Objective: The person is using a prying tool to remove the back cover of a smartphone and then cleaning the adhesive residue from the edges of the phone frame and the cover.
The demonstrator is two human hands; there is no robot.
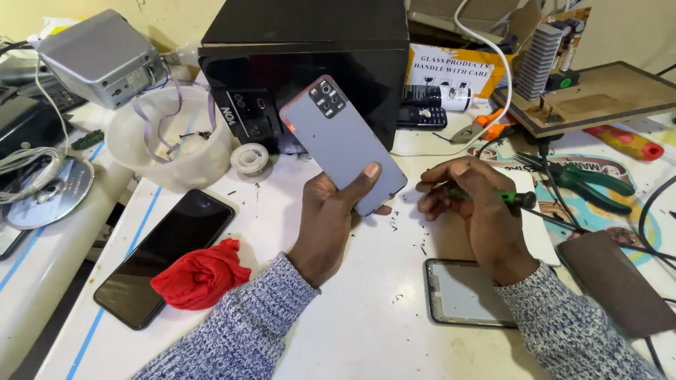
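Note:
My left hand (331,211) holds a grey-blue phone (338,137) by its lower end, back side up, camera block toward the black box. My right hand (472,204) grips a small screwdriver with a green and black handle (507,197), its tip end near the phone's lower corner. A phone frame with a pale inner panel (461,292) lies on the white table under my right wrist. Both sleeves are grey knit.
A black phone (165,253) lies at the left with a red cloth (201,274) on it. Behind stand a black box (310,63), a white bowl (172,137), a tape roll (249,158). Green pliers (588,183), a wooden board (598,95), cables and a dark pouch (612,281) crowd the right.

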